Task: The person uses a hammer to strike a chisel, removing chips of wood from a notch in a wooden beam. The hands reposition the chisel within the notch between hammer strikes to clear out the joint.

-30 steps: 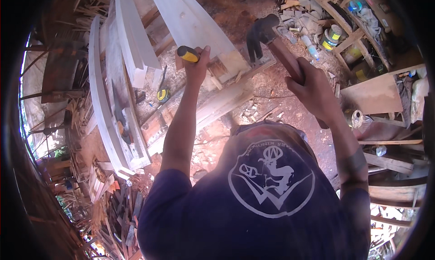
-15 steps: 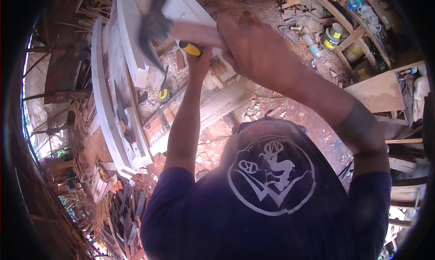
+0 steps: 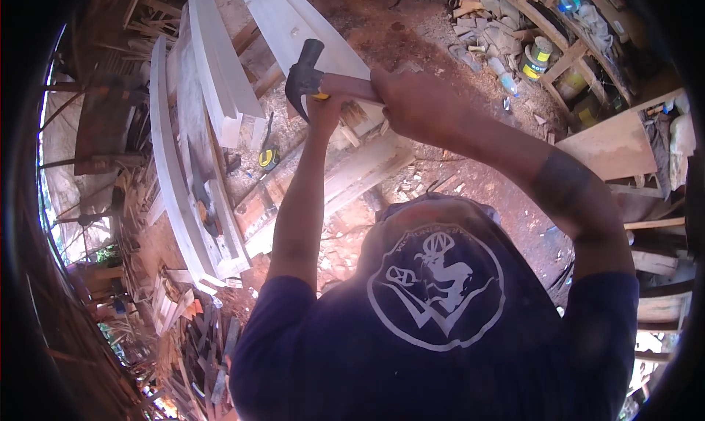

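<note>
My right hand (image 3: 411, 102) grips the wooden handle of a claw hammer (image 3: 352, 88). The dark hammer head lies right over my left hand (image 3: 324, 114), its claw curving down on the left. My left hand is closed round the yellow-and-black handle of a chisel (image 3: 321, 96); only a sliver of yellow shows, and the blade is hidden. Just beyond my hands lies a pale, wide board (image 3: 297, 26). Left of my left forearm, a yellow-and-black tape measure (image 3: 269, 157) rests among the shavings.
Long pale beams (image 3: 220, 69) and a curved plank (image 3: 170, 157) lie at the left. A dark tool with an orange part (image 3: 208, 217) rests between planks. Offcuts (image 3: 488, 28), a plastic bottle (image 3: 504, 76) and a can (image 3: 536, 61) are at the far right. Scrap wood (image 3: 209, 347) is piled near left.
The hammer has come down from its raised position onto the chisel handle's end, its head now covering most of that handle. My left hand stays in nearly the same place.
</note>
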`<state>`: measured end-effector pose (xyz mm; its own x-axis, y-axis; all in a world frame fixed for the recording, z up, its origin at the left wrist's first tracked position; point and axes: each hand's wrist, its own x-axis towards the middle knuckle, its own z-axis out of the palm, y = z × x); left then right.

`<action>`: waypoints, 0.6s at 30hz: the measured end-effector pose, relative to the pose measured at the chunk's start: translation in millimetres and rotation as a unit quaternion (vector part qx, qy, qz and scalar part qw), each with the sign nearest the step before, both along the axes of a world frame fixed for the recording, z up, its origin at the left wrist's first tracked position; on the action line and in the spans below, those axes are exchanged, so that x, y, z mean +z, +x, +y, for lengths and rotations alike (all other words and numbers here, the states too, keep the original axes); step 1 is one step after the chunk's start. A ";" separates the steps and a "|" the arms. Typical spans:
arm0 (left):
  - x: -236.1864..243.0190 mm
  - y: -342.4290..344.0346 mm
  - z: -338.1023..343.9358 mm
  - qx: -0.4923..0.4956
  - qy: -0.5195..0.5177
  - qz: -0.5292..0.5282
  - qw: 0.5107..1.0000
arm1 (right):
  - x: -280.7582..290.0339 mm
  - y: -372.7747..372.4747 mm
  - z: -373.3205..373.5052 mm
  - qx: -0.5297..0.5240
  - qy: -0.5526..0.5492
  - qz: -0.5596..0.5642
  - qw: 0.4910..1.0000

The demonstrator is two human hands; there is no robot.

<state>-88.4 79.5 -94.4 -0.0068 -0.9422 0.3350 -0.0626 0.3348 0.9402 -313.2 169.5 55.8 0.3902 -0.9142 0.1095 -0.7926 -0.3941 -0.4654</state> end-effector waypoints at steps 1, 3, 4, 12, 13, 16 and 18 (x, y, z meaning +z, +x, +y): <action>-6.7 7.2 -0.7 -0.018 0.013 -0.015 1.000 | -6.3 -6.1 1.9 -0.002 0.002 -0.002 1.000; -2.0 9.1 -4.3 -0.019 0.052 -0.034 0.998 | 3.4 -15.9 5.8 -0.039 0.038 -0.049 0.997; -4.5 11.2 1.9 -0.028 0.101 -0.057 0.993 | -1.9 -22.3 15.3 -0.037 0.047 -0.050 0.997; 5.9 19.0 21.3 0.043 0.094 0.110 0.989 | -22.3 -89.4 55.3 -0.227 0.115 -0.181 0.950; 23.9 2.7 12.3 0.041 0.096 0.114 0.988 | -23.0 -92.9 57.1 -0.229 0.115 -0.177 0.950; 46.3 -14.6 -3.9 -0.012 0.095 0.048 0.994 | -20.3 -92.5 59.2 -0.245 0.141 -0.200 0.938; 30.7 -4.7 -10.4 -0.016 0.123 -0.008 0.992 | -11.3 -86.7 61.9 -0.241 0.124 -0.187 0.944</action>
<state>-93.1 69.0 -63.6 -0.0411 -0.9947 0.0948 -0.0717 0.0975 0.9926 -399.9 231.4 44.5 -0.1012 -0.9913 -0.0841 -0.6139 0.1288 -0.7788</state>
